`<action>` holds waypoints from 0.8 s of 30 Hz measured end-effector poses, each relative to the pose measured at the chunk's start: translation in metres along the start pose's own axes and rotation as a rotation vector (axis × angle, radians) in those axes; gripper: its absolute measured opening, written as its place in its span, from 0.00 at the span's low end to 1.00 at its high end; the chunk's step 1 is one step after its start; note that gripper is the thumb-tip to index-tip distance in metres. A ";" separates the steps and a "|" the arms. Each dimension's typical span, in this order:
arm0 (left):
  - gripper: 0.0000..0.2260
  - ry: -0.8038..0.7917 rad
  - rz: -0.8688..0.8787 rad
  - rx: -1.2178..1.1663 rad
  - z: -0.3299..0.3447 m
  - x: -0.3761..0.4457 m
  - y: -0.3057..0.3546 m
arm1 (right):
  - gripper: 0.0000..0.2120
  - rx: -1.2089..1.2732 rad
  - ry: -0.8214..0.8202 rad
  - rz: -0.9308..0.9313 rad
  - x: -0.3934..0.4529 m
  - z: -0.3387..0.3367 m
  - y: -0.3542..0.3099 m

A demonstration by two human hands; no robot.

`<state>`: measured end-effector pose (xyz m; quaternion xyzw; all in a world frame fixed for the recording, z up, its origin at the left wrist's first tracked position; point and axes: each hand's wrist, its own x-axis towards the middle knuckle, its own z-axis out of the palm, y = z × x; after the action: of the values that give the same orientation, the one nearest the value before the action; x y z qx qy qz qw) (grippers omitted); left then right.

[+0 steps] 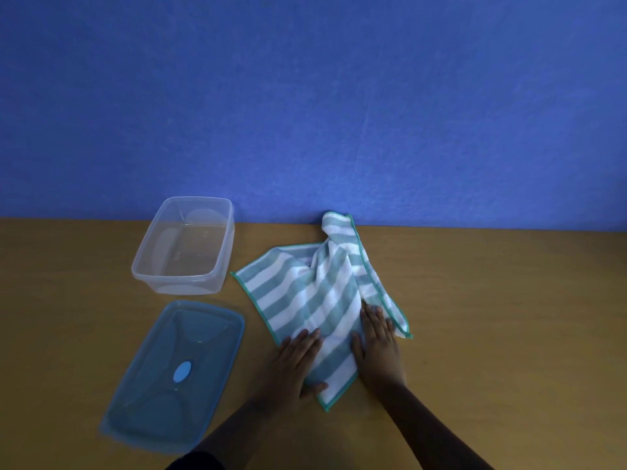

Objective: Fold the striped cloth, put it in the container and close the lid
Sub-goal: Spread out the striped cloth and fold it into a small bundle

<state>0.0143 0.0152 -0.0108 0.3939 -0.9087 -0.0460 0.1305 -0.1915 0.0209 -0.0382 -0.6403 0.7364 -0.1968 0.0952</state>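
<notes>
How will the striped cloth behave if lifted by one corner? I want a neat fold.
The striped cloth is probably floppy: its far end is bunched and twisted against the wall. It looks light, lying thin on the table. It may slide when pushed, since both hands press it flat.

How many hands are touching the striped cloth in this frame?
2. The left hand lies flat on the striped cloth's near-left part; the right hand lies flat on its near-right part. Both press it onto the table.
</notes>
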 end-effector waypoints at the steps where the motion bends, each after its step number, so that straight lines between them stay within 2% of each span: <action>1: 0.28 -0.011 0.000 0.004 0.000 0.000 0.000 | 0.26 -0.001 -0.003 0.000 0.000 0.000 0.000; 6: 0.30 -0.031 0.019 0.033 0.007 -0.003 -0.004 | 0.26 0.016 -0.007 0.013 -0.001 0.001 0.000; 9: 0.30 -0.018 0.087 0.054 0.012 -0.004 -0.006 | 0.27 0.014 -0.005 0.013 0.000 0.001 0.001; 13: 0.27 -0.100 0.185 0.075 0.014 -0.005 -0.008 | 0.26 0.016 -0.031 0.015 0.001 -0.001 0.000; 24: 0.24 -0.128 0.168 0.007 0.015 -0.003 -0.008 | 0.28 0.070 -0.097 0.089 0.004 -0.006 -0.015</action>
<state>0.0176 0.0121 -0.0273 0.3131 -0.9451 -0.0565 0.0744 -0.1815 0.0163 -0.0259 -0.6121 0.7512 -0.1867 0.1618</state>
